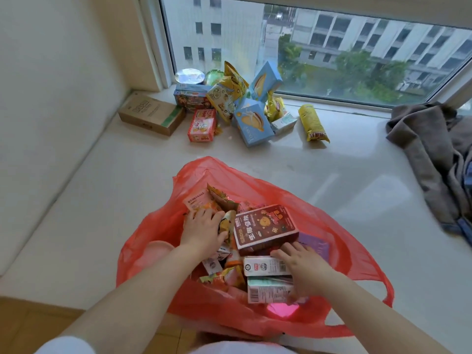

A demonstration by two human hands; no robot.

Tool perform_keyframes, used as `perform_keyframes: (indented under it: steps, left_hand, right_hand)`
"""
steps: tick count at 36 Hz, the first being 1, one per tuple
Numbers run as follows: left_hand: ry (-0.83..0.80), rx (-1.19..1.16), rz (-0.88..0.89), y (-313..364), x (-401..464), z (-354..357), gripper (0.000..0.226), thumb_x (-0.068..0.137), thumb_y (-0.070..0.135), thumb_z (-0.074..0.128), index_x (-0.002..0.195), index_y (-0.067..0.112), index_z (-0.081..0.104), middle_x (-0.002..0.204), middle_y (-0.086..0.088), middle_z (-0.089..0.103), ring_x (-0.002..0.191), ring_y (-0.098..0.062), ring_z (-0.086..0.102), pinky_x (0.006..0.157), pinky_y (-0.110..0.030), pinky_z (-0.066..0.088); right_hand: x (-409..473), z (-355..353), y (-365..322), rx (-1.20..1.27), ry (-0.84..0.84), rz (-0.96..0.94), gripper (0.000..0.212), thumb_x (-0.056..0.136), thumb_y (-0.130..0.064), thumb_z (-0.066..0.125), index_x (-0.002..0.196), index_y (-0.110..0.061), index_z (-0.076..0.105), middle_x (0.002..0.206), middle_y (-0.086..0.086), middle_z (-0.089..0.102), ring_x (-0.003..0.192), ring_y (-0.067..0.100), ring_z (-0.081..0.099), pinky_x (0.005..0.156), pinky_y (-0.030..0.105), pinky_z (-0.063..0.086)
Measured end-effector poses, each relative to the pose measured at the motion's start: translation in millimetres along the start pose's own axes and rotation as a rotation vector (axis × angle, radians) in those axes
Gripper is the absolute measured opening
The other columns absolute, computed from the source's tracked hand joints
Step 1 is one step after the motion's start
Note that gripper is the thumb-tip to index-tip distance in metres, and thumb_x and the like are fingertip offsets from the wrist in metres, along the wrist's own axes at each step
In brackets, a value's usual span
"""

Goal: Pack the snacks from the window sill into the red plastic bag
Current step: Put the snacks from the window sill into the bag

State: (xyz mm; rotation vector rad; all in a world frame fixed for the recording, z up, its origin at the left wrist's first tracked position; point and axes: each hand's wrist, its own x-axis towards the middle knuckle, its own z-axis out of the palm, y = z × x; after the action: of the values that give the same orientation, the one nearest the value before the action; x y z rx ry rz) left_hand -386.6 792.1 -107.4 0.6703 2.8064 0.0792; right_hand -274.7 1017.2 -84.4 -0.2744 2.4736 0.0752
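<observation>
1. At six o'clock in the head view, the thin red plastic bag (255, 190) sits open on the pale stone window sill (332, 180), already crowded with snacks.
2. Inside the bag, the left hand (203, 229) lies on an orange crinkly snack packet (219, 200) at about ten o'clock of the opening, thumb curled against the wrapper; whether it truly grips I cannot tell.
3. The right hand (305, 268) lies at four o'clock with fingers spread fairly straight, pressing on a white milk carton (263, 266). The two hands are apart, with a dark red rectangular cardboard box (265, 227) between them.
4. At twelve o'clock, by the window, the unpacked pile remains: two light blue cardboard boxes (251, 123), a small red and pink box (203, 125), yellow foil snack bags (231, 90), a yellow cylindrical wrapped roll (313, 122) lying apart at one o'clock, and a brown cardboard carton (152, 114) at eleven o'clock.
5. A grey crumpled garment (434, 154) lies at three o'clock.
6. Risks, as I judge them: box corners may tear the thin film if pressed hard; the bag's near edge hangs over the sill, so it may slide off; packets under cartons may be crushed.
</observation>
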Motion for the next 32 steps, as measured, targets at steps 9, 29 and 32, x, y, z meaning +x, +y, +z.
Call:
perform_keyframes:
  steps: [9,29,32]
  left_hand:
    - [0.023,-0.025,-0.073,12.9,-17.2,-1.6,0.049,0.093,0.045,0.040,0.140,0.029,0.037,0.137,0.003,0.045,0.128,-0.020,0.037,0.107,-0.038,0.027]
    - [-0.130,-0.076,-0.023,-2.8,-7.1,-2.1,0.050,0.097,0.041,0.041,0.143,0.026,0.031,0.138,-0.002,0.042,0.128,-0.023,0.038,0.101,-0.039,0.035]
    - [-0.125,-0.046,0.050,-8.0,-2.1,-0.7,0.049,0.097,0.040,0.041,0.142,0.025,0.033,0.138,-0.001,0.042,0.127,-0.022,0.038,0.102,-0.038,0.033]
  right_hand:
    - [4.3,-9.0,4.9,-0.050,-0.013,-0.144,0.084,0.063,-0.058,0.074,0.133,-0.033,0.035,0.128,-0.001,0.043,0.118,0.019,0.038,0.098,0.037,0.036]
    - [17.5,-9.2,-18.5,-0.167,0.015,-0.094,0.039,0.079,-0.038,0.058,0.117,-0.028,0.059,0.117,0.000,0.055,0.112,0.023,0.043,0.087,0.034,0.034]
    - [19.9,-10.0,-22.0,-0.166,-0.022,-0.035,0.044,0.078,-0.040,0.060,0.121,-0.028,0.059,0.118,0.000,0.055,0.112,0.023,0.043,0.088,0.034,0.035]
